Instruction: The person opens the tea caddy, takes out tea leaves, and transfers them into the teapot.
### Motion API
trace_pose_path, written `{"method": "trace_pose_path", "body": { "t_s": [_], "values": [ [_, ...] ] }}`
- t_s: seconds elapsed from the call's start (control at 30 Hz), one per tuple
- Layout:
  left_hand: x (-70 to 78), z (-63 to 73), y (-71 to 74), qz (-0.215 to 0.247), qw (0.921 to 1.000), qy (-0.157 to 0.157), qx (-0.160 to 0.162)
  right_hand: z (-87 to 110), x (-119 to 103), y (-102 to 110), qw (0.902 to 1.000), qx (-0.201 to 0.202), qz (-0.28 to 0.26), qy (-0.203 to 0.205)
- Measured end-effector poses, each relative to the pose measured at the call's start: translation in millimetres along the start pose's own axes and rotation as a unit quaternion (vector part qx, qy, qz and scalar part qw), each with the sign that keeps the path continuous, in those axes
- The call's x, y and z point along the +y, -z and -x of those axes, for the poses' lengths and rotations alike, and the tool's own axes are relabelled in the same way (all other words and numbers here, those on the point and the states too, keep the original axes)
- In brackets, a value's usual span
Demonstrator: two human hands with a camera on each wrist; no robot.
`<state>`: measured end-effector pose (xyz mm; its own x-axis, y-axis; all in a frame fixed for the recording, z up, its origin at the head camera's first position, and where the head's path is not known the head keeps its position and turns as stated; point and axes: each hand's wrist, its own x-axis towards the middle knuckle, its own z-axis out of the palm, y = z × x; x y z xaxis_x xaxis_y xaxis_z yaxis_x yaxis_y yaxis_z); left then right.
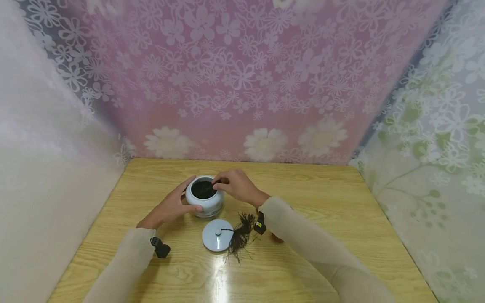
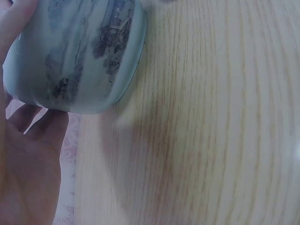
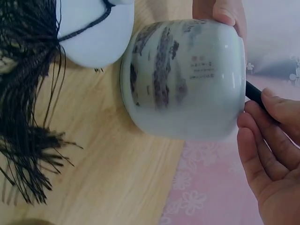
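A white ceramic jar (image 1: 206,205) painted with a dark landscape (image 3: 187,79) (image 2: 75,51) stands on the wooden table (image 1: 303,202), its mouth showing dark contents. My left hand (image 1: 181,201) grips its left side, thumb in front and fingers behind; the palm (image 2: 28,164) lies against the jar. Over the rim, my right hand (image 1: 227,185) has its curled fingers (image 3: 269,136) pinching a thin black piece (image 3: 255,93) at the jar's mouth. The jar's round white lid (image 1: 214,240) (image 3: 93,33) lies in front of it on the table.
A black tassel (image 1: 240,237) (image 3: 23,93) on a cord runs across the lid and fans out on the table beside my right forearm. Flowered curtains close the table in behind and on both sides. Bare wood shows to the right and in front.
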<state>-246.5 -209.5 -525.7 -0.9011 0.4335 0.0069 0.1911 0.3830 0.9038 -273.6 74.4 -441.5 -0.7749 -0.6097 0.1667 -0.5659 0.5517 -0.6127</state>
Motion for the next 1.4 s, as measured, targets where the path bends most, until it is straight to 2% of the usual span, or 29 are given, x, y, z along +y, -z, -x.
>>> {"method": "trace_pose_path", "body": {
  "t_s": [0.37, 0.7, 0.9, 1.4],
  "values": [
    [-2.0, -2.9, 0.9, -0.003, 1.0, -0.007, 0.005, 9.2, 13.2, -2.1, 0.9963, 0.038, -0.059, -0.049],
    [-3.7, -2.4, 0.5, 0.0, 0.9999, -0.01, 0.012, 21.0, 26.5, 3.0, 0.9872, 0.07, -0.103, -0.099],
    [-3.5, -2.5, -0.2, -0.001, 0.9999, -0.009, 0.012, 26.3, 32.0, 9.8, 0.9803, 0.075, -0.149, -0.105],
    [1.0, -0.9, -1.1, -0.002, 1.0, -0.005, 0.008, 42.0, 40.0, 24.7, 0.9743, 0.101, -0.168, -0.111]
  ]
}}
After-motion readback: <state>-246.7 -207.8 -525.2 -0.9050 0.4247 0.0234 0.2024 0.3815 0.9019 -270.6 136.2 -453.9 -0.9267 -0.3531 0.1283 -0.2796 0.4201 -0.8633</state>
